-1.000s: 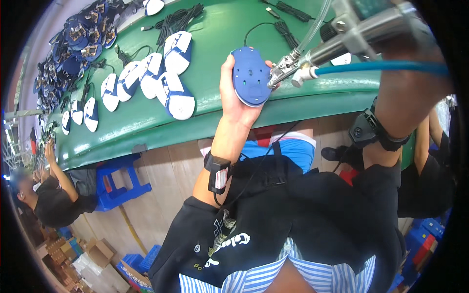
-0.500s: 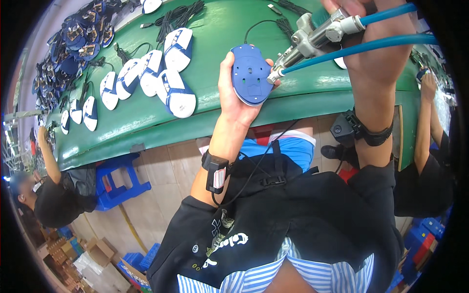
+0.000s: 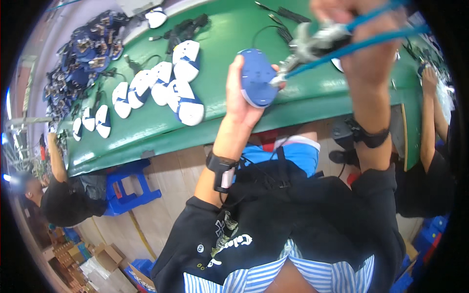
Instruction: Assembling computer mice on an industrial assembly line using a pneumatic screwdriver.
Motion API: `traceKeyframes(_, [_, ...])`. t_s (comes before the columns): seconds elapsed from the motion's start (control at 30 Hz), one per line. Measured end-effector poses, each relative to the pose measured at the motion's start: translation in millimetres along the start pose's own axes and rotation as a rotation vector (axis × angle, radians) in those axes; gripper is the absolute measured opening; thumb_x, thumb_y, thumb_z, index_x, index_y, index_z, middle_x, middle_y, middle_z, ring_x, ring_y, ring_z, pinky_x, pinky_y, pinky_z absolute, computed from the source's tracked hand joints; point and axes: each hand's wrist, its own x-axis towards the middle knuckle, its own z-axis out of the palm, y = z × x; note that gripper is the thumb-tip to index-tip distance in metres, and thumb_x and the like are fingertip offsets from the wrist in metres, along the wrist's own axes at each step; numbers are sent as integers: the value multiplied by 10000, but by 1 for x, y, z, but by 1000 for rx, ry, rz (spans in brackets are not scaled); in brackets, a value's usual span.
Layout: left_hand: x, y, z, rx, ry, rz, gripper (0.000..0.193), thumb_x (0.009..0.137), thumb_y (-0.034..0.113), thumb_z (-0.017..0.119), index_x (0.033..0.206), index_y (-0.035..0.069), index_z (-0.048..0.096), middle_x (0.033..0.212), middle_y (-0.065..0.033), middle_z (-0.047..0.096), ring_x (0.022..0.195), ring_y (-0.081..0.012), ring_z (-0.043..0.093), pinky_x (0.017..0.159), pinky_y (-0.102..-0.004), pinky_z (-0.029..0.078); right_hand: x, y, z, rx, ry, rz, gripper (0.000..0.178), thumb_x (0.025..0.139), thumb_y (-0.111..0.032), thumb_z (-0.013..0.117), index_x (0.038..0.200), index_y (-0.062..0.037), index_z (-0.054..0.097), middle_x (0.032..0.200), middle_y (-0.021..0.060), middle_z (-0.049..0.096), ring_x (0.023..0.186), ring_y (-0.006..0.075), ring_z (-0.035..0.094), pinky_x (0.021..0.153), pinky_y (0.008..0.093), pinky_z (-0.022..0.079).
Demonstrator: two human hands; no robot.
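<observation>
A blue computer mouse (image 3: 258,80) lies underside up in my left hand (image 3: 239,105), whose fingers and thumb wrap its sides. A thin cable runs from its far end. My right hand (image 3: 342,10) is closed round a metal pneumatic screwdriver (image 3: 315,45), partly hidden and blurred at the upper right. Two blue air hoses (image 3: 359,45) run from the tool toward the right. Its tip meets the right edge of the mouse's underside, close to my left fingertips; whether a screw is under it I cannot make out.
White-and-blue mice (image 3: 188,105) lie in a group on the green table (image 3: 222,53). Bundled black cables (image 3: 188,31) and a pile of blue mouse parts (image 3: 85,49) lie beyond. Co-workers sit at both sides. A blue stool (image 3: 129,193) stands on the left.
The view has shifted, so the table and the mice appear farther right and slightly lower. Both hands keep their holds, and the screwdriver tip stays at the mouse's right edge.
</observation>
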Motion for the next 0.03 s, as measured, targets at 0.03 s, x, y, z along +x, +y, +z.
traceKeyframes(0.03, [-4, 11, 8, 118, 23, 48, 414, 997, 453, 538, 1181, 82, 550, 1026, -125, 648, 903, -263, 682, 725, -393, 596, 7, 1, 20, 19, -2, -16, 413, 906, -149, 693, 1223, -12, 465, 671, 30, 571, 373, 108, 458, 356, 260, 457])
